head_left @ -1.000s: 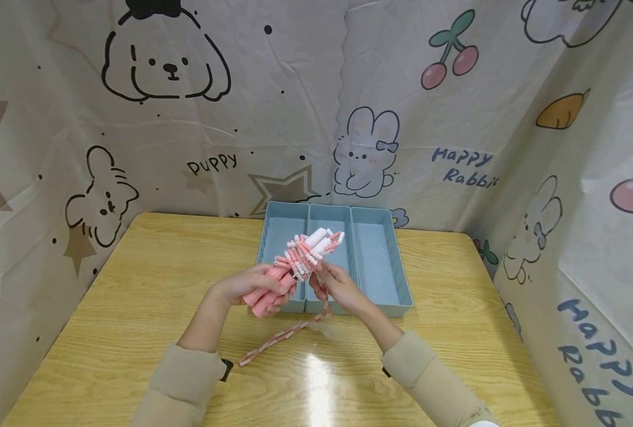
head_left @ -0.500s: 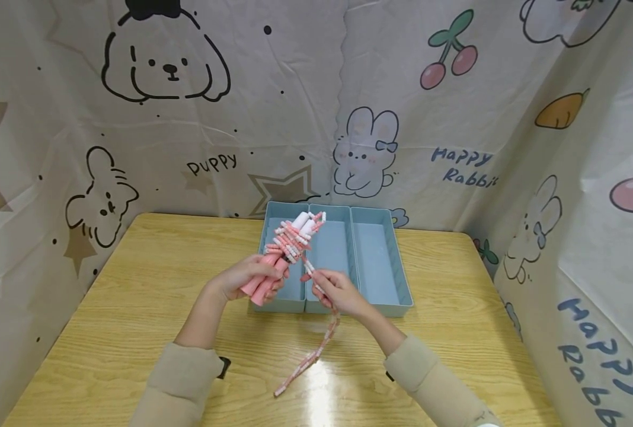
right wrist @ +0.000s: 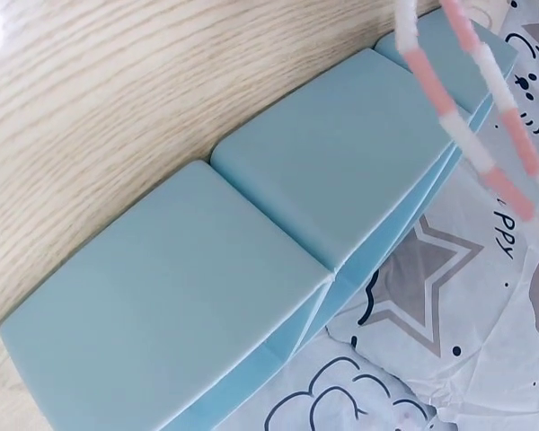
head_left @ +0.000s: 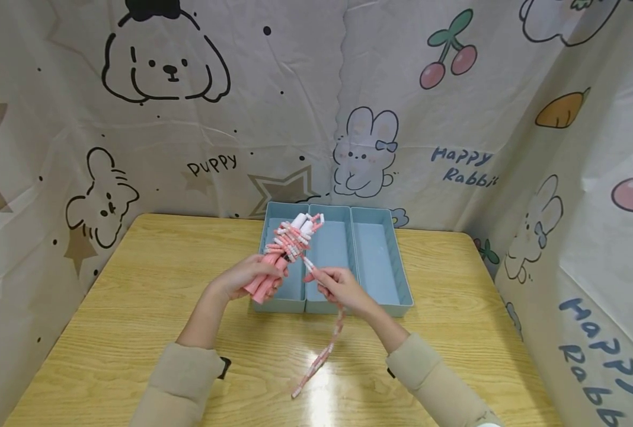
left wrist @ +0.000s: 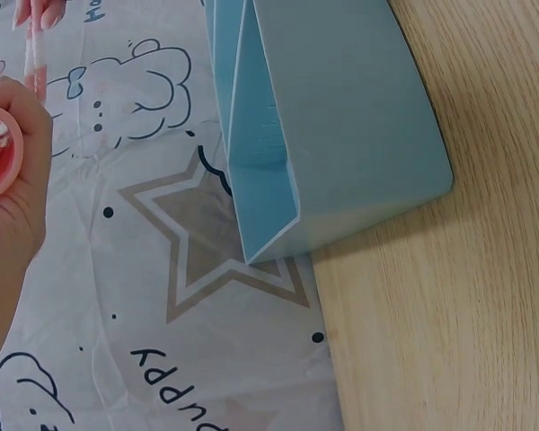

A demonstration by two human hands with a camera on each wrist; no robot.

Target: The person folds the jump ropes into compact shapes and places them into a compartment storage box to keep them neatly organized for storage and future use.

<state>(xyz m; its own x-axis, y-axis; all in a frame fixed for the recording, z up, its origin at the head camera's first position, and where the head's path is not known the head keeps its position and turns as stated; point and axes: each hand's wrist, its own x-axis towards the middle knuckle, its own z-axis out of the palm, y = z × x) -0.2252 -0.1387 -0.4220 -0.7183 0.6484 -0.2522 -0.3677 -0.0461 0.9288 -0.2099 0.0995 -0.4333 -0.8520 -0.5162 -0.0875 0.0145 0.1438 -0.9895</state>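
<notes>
In the head view my left hand (head_left: 248, 276) grips the two pink-and-white handles (head_left: 264, 287) of a beaded jump rope, held together and tilted up to the right. Pink and white beaded cord (head_left: 290, 239) is wound in several turns round their upper part. My right hand (head_left: 342, 289) pinches the cord just right of the bundle, and a short stretch runs taut between. Below that hand a doubled tail of cord (head_left: 320, 360) hangs down. The left wrist view shows one handle's hollow end (left wrist: 2, 153) inside my fist; the right wrist view shows two beaded strands (right wrist: 467, 139).
Behind and beneath the hands sits a light blue tray (head_left: 384, 309) with three long compartments, on a wooden table (head_left: 178, 255). A printed cloth (head_left: 274, 118) hangs along the table's back and right side.
The bundled handles have moved up and left. My right hand has drawn the cord away from them, and the hanging tail has swung right and lower.
</notes>
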